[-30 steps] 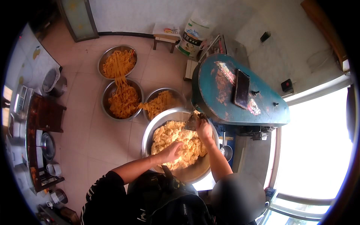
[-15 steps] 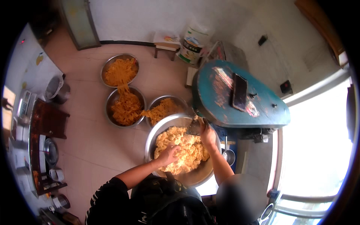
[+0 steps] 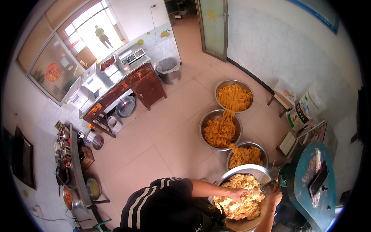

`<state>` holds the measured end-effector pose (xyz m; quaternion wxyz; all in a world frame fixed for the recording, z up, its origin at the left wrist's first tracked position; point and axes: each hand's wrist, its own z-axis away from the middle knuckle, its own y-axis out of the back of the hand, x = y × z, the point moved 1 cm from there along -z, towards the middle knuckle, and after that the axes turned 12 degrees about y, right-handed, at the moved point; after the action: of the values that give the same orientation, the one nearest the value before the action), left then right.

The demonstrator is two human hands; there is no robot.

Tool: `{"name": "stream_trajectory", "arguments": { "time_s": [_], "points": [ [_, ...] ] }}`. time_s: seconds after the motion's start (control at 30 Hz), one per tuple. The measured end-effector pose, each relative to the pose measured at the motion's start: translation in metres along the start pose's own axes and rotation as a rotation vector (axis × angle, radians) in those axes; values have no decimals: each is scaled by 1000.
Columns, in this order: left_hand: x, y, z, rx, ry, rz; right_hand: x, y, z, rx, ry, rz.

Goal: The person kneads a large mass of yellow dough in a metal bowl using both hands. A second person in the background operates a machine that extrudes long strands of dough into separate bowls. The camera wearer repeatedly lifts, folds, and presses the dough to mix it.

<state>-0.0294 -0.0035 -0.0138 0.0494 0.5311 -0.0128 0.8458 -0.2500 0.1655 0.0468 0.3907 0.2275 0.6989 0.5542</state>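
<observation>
A large steel bowl (image 3: 220,176) holds crumbly yellow dough (image 3: 235,207). My left hand (image 3: 236,195) is in the dough, fingers curled into it. My right hand (image 3: 275,195) grips a metal plate (image 3: 267,187) at the bowl's right, beside the spout of a teal machine (image 3: 309,195). A dark phone (image 3: 318,179) lies on the machine. Behind the big bowl, three steel bowls hold orange noodle strands (image 3: 222,135), which stretch between them.
A wooden desk (image 3: 149,87) with scales and containers, a bin (image 3: 168,71) and a shelf of pots (image 3: 69,166) line the left. A stool (image 3: 281,101), sack (image 3: 304,110) and wall bound the right. A doorway (image 3: 182,31) is behind; a distant person (image 3: 103,36) shows through a window.
The view has swung up and left, bringing the desk, doorway, window and person into sight; bowls and machine now appear lower right. My hands remain at the dough and metal plate.
</observation>
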Motion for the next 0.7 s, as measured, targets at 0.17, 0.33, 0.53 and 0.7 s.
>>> {"name": "stream_trajectory", "arguments": {
  "time_s": [0.17, 0.33, 0.53, 0.7],
  "points": [
    [-6, -6, -13, 34, -24, -1, -15, 7, 4, 182, 155, -50],
    [-27, -30, -19, 4, 6, 34, -13, 9, -1, 31, -14, -30],
    [-7, -24, -12, 4, -78, -17, 26, -36, 11, -104, 142, 86],
    [10, -50, -56, -74, -9, 126, -6, 14, 6, -382, -144, 26]
  ]
}}
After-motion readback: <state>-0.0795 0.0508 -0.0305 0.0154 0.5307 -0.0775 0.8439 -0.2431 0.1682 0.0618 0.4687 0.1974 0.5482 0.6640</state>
